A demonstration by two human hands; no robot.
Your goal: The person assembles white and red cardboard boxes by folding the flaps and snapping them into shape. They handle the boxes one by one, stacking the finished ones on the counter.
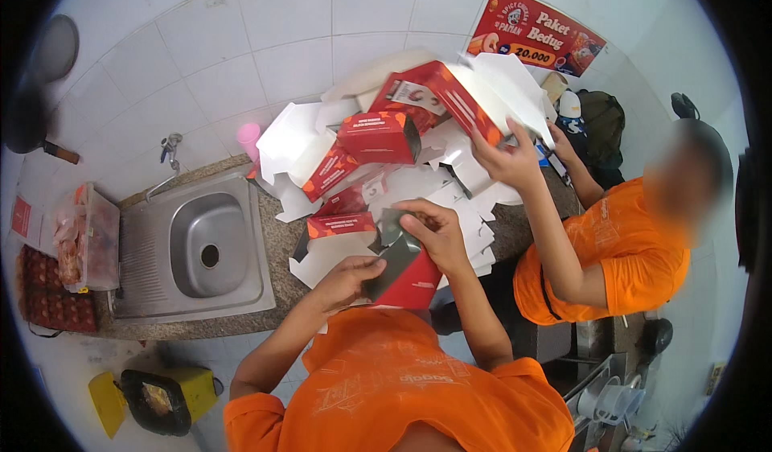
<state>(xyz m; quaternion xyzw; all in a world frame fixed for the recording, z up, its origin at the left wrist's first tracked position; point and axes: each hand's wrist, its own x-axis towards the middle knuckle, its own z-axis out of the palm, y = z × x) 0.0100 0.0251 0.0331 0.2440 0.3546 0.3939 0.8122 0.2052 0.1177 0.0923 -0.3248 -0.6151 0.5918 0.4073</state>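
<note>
Close to my chest I hold a red and dark grey cardboard food box (412, 285), partly folded. My left hand (347, 283) grips its left side, thumb on the dark panel. At its upper right, my right hand (438, 233) pinches a dark flap between thumb and fingers. Just beyond my hands, a small red box (342, 225) lies among white flaps. A red folded box (378, 138) sits farther back on the pile. Flat white cartons (462, 211) spread over the counter beside my right hand.
At right, a co-worker in an orange shirt (611, 251) holds a red and white box (466, 102). Left of the pile are a steel sink (257, 235), a tap (170, 150) and a pink cup (248, 136). A plastic container (100, 243) stands beyond the sink. A yellow bin (197, 396) sits below.
</note>
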